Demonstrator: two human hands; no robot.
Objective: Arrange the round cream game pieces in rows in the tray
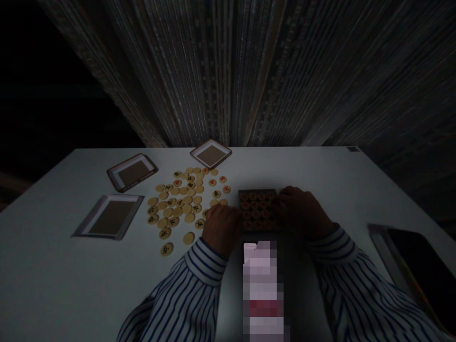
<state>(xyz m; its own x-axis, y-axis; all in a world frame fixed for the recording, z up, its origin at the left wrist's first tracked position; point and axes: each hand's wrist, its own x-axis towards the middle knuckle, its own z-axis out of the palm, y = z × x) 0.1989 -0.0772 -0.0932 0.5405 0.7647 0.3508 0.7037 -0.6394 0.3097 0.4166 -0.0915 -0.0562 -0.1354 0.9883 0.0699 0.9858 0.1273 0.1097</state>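
A dark square box (259, 231) filled with rows of round reddish pieces (254, 205) lies on the white table. My left hand (221, 227) is at the box's left side, fingers curled toward its edge; what they hold, if anything, is hidden. At the right side is my right hand (302, 209), its fingers bent over the box's right edge and its fingertips in shadow. Many pale wooden discs (187, 200), some with black or red characters, are scattered left of my left hand.
Three shallow trays lie beyond and left of the discs: one at the back (211, 156), one at back left (132, 172), one at left (111, 217). A dark phone-like device (420, 256) is at the right. A blurred bright patch (263, 289) sits between my forearms.
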